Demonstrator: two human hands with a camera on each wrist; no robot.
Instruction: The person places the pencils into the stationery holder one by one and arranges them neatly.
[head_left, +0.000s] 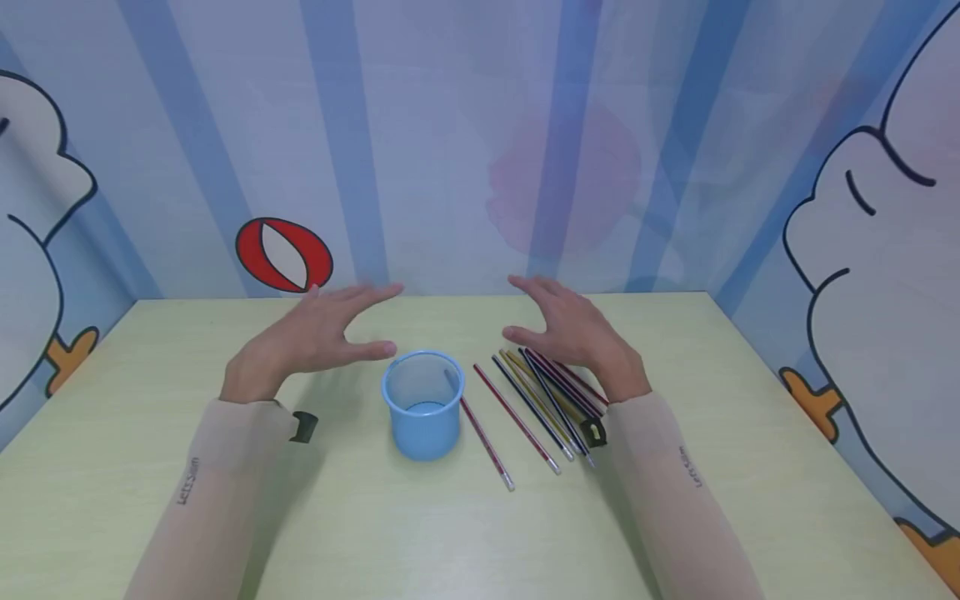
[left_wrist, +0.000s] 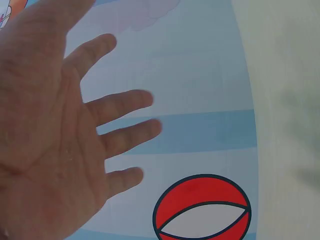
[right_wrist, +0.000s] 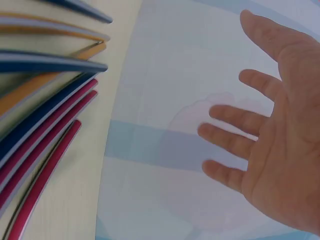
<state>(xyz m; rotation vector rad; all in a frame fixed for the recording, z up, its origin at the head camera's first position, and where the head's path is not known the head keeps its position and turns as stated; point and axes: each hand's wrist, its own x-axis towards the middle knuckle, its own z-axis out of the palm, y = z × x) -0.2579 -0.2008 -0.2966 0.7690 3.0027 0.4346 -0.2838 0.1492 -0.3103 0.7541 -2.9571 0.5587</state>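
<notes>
My left hand (head_left: 315, 333) hovers above the table, up and to the left of a light blue plastic cup (head_left: 425, 442). Its fingers are spread and nothing is in them; the left wrist view shows the bare palm (left_wrist: 45, 130). On the other side, my right hand (head_left: 573, 329) is held over the far end of a loose bunch of pencils (head_left: 551, 396), fingers apart and holding nothing. The pencils are red, dark blue and yellow. One red pencil (head_left: 489, 446) lies separately right beside the cup, partly hidden behind it. The cup stands upright, with its inside visible.
The pale table (head_left: 375, 533) ends at a blue striped backdrop (head_left: 442, 150) with a red and white ball (head_left: 285, 254) printed on it. Side panels with cartoon figures stand at left and right. A dark wrist strap piece (head_left: 303, 427) shows by the left cuff.
</notes>
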